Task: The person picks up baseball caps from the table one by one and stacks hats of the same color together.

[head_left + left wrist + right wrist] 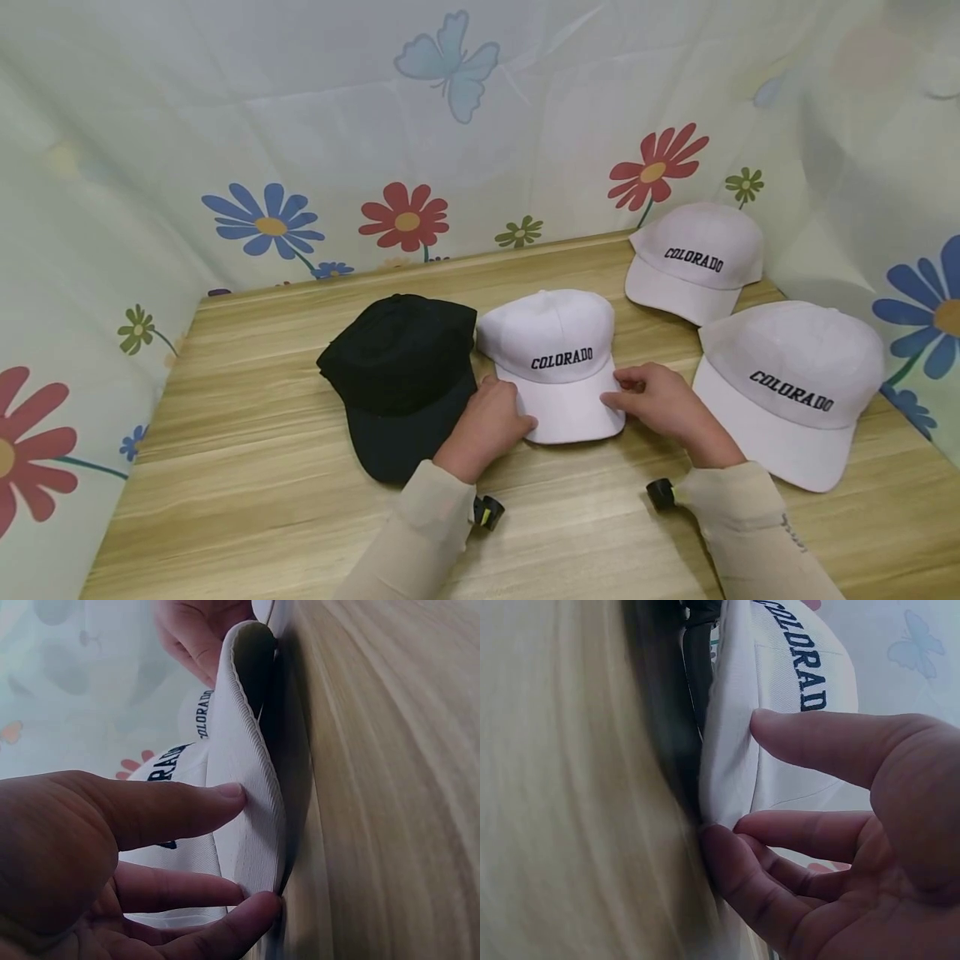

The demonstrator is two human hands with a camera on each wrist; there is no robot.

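A white baseball cap (pixel 557 332) with black COLORADO lettering sits upright on the table, brim toward me. My left hand (pixel 491 425) pinches the left side of its brim (pixel 251 769), thumb on top and fingers at the side edge. On the opposite side my right hand (pixel 667 406) holds the brim the same way; in the right wrist view the thumb (pixel 810 742) lies on the upper face and the fingertips meet the edge. Just left, a black baseball cap (pixel 405 350) is close beside the white one, its brim partly behind my left hand.
Two more white COLORADO caps stand on the right, one at the back (pixel 697 237) and one nearer (pixel 798 375). The wood-grain table (pixel 232 425) ends against a flowered curtain (pixel 525 150) at the back and sides. A small black device is on each sleeve.
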